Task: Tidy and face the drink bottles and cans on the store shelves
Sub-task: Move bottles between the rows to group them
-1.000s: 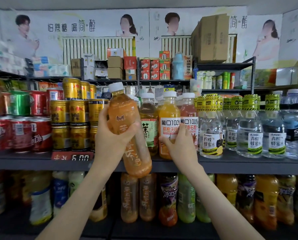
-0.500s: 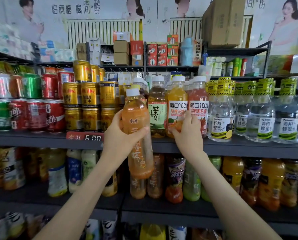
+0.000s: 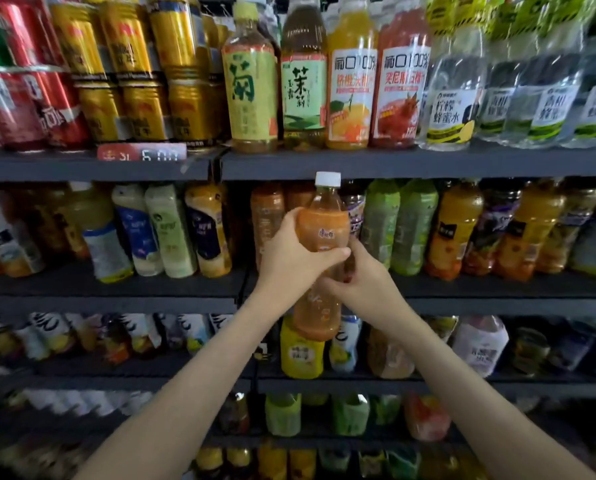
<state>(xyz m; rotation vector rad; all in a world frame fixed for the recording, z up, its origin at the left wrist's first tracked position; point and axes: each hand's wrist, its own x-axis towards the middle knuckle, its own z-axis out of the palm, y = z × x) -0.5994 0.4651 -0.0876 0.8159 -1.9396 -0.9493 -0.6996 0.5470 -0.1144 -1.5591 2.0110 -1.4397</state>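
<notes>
Bottle [image 3: 320, 258] in both hands, before shelf edge [image 3: 462, 301].

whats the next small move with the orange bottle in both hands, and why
Probably ease the orange bottle, held by the left hand and right hand, back onto the second shelf beside the matching orange bottles, label forward; it hangs in front of that row.

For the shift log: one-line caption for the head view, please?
Both hands, left hand and right hand, hold an orange tea bottle upright before the second shelf of drinks.
</notes>
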